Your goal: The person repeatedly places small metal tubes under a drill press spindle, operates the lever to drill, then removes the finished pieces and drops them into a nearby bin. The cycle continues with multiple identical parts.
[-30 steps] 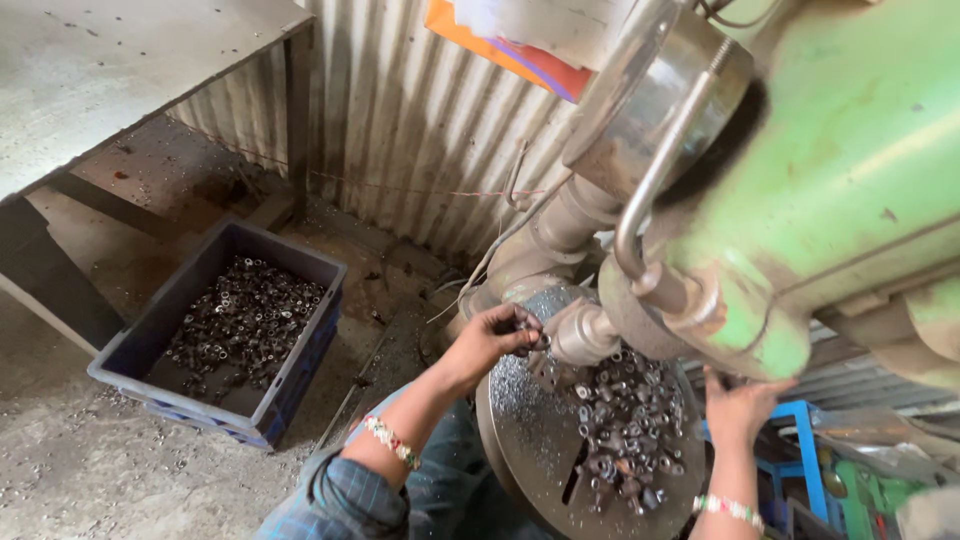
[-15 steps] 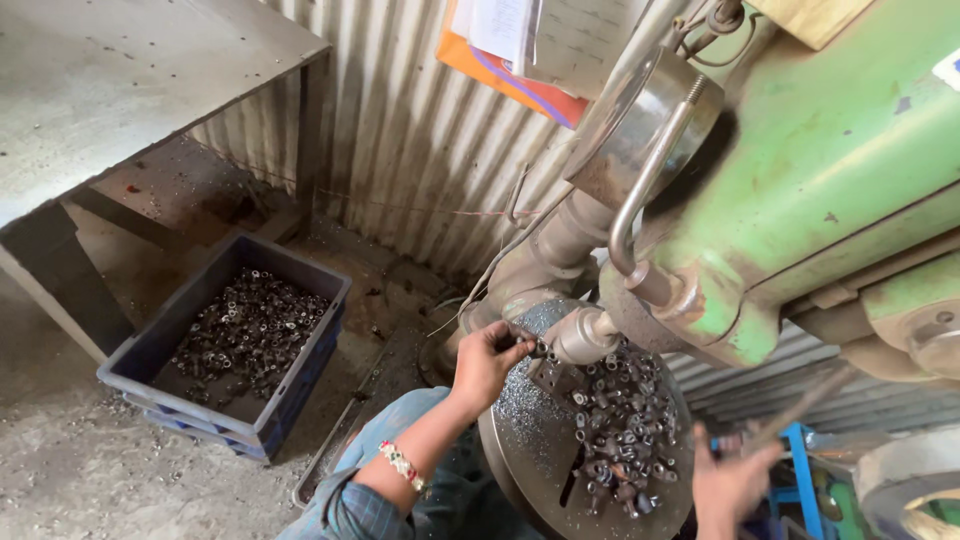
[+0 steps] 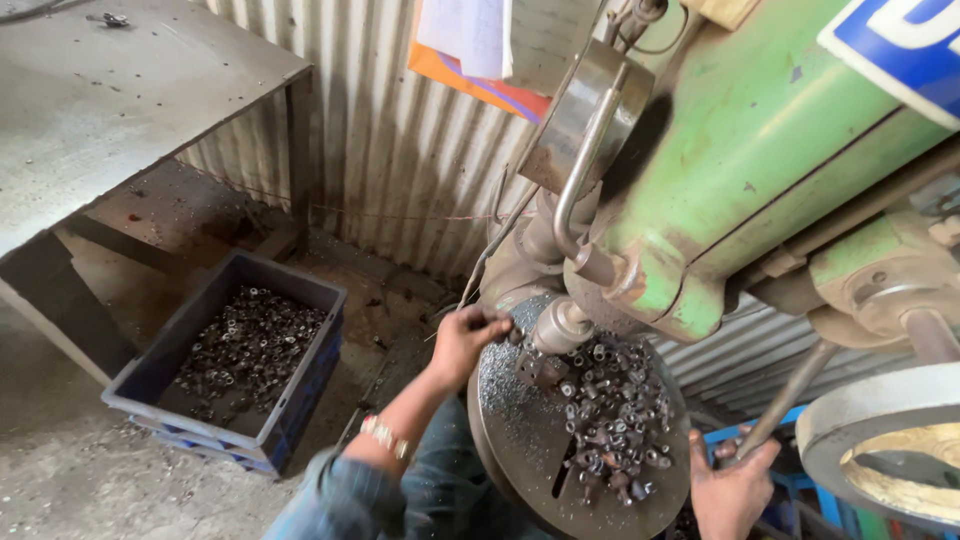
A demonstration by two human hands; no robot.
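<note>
The left hand [image 3: 466, 340] has its fingers curled shut at the near edge of the round drill table [image 3: 520, 440], pinching something small right beside the spindle [image 3: 560, 325]; what sits between the fingertips is too small to make out. The right hand [image 3: 730, 490] is closed around the end of a bare steel feed lever [image 3: 795, 395] that slants up toward the hub on the machine's side. A heap of small metal nuts [image 3: 615, 425] lies on the slotted table, just right of the left hand and under the green drill head [image 3: 760, 170]. On the floor, well to the left, a dark blue plastic crate [image 3: 290, 400] holds more of the same parts, beside a grey metal workbench [image 3: 110, 110] and in front of the corrugated sheet wall [image 3: 400, 170].
</note>
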